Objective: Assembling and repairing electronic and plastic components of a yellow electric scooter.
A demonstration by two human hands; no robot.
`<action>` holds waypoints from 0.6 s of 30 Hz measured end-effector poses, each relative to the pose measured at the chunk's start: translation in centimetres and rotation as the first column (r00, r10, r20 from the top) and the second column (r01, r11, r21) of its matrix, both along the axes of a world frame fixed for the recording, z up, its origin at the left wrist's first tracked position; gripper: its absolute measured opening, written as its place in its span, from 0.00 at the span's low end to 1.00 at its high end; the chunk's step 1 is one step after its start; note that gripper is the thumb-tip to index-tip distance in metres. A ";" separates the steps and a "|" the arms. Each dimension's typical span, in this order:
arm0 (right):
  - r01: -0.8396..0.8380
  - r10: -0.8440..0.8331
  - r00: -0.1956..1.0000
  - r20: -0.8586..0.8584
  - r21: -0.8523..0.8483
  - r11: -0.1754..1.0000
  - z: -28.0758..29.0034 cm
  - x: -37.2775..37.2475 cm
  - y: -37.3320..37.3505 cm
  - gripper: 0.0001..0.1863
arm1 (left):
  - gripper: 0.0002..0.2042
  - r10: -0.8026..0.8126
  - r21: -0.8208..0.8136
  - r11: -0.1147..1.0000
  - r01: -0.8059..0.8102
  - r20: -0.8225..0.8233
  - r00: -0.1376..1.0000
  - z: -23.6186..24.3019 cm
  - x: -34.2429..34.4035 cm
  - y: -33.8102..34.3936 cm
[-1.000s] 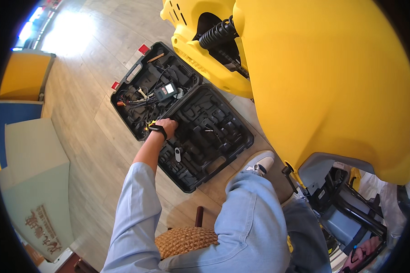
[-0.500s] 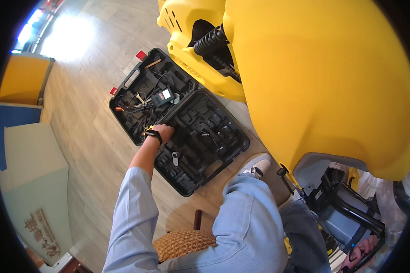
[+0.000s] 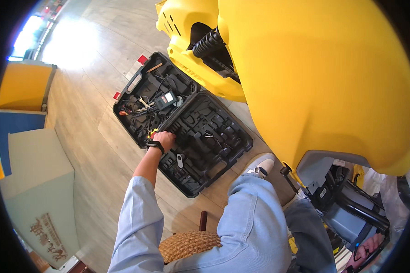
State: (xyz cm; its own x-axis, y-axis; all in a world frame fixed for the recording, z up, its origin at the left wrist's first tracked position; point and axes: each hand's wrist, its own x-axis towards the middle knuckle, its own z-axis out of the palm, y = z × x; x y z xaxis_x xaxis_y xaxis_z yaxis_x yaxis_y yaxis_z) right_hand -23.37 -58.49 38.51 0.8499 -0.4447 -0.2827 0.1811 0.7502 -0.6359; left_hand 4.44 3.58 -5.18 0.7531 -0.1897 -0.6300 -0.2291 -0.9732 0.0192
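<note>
My left hand (image 3: 166, 139), wearing a black wrist device, reaches into the open black tool case (image 3: 236, 145) near its hinge, fingers curled down; what they grip is hidden. Beside it is a small yellow-red item (image 3: 152, 133). The case's far half holds a dark handheld meter (image 3: 164, 101) with a small screen and tangled cables; the near half has moulded slots and a small silver-white item (image 3: 180, 159). At the lower right edge, my right hand (image 3: 367, 250) is curled at a black bar of the yellow machine's frame.
A large yellow machine (image 3: 319, 86) with a black spring fills the right. At left stand yellow, blue and pale panels (image 3: 36, 159) on the wood floor (image 3: 86, 123). A woven stool (image 3: 189, 245) is under me; my shoe (image 3: 262, 164) is beside the case.
The view has shifted slightly, with the case appearing lower. My left hand remains in the case near the hinge; nothing visibly taken out or put down.
</note>
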 end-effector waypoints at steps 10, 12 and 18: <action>-0.011 0.012 1.000 -0.017 0.045 0.999 -0.1 -0.6 -0.9 0.18 | 0.10 0.306 -0.053 0.950 -0.307 -0.026 0.952 0.4 0.9 -0.8; -0.005 0.005 1.000 -0.002 0.063 0.998 0.0 -0.6 -0.8 0.18 | 0.10 0.287 -0.048 0.956 -0.288 -0.017 0.958 0.4 1.0 -1.0; -0.041 0.036 0.995 -0.092 -0.055 0.998 0.4 -0.5 -1.2 0.19 | 0.07 0.132 0.001 0.991 -0.132 -0.015 0.991 0.7 1.6 -1.6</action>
